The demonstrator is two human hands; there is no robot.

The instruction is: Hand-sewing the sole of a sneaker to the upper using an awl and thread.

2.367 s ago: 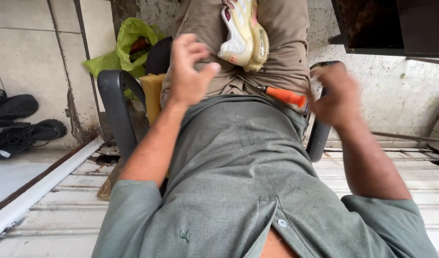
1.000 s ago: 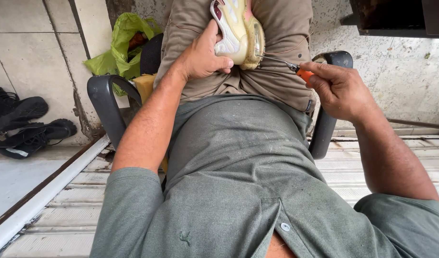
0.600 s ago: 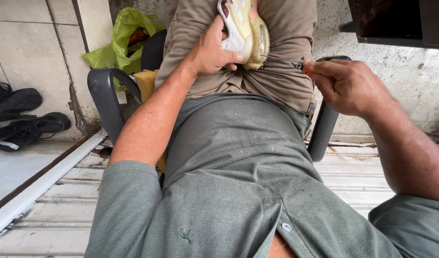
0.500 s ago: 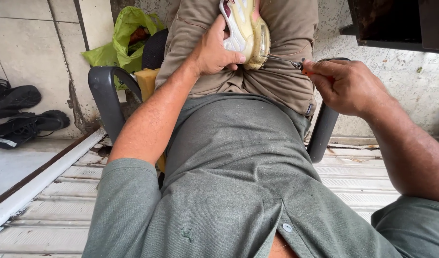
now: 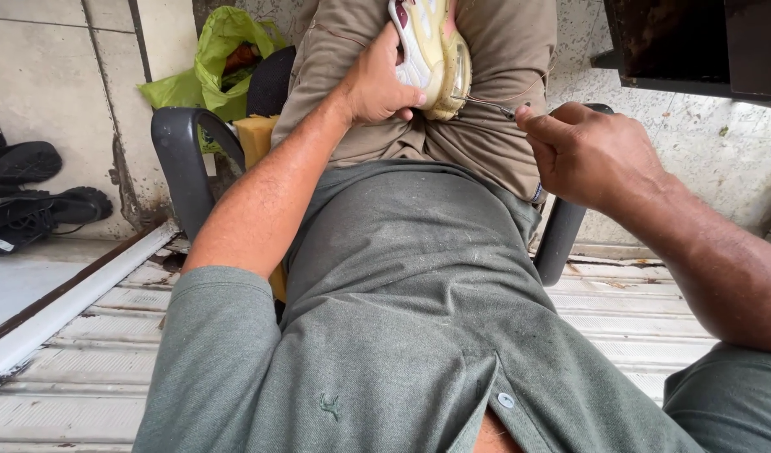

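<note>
1. Head view: a pale yellow and white shoe point(image 5: 432, 52) is held sole-outward against the lap, between the khaki trouser legs point(image 5: 494, 126)
2. The left hand point(image 5: 377, 80) is closed around the near side of the shoe, with the fingers curled under its sole edge
3. The right hand point(image 5: 591, 155) is pinched shut on a thin metal tool point(image 5: 486, 102); its tip is laid against the sole rim, and its handle is hidden within the fist
4. A thread is seen running from the shoe across the trousers
5. Black chair armrests point(image 5: 184, 159) are seen at either side
6. A green plastic bag point(image 5: 213, 63) is placed behind the chair
7. Black sandals point(image 5: 33, 201) are set on the floor at far left
</note>
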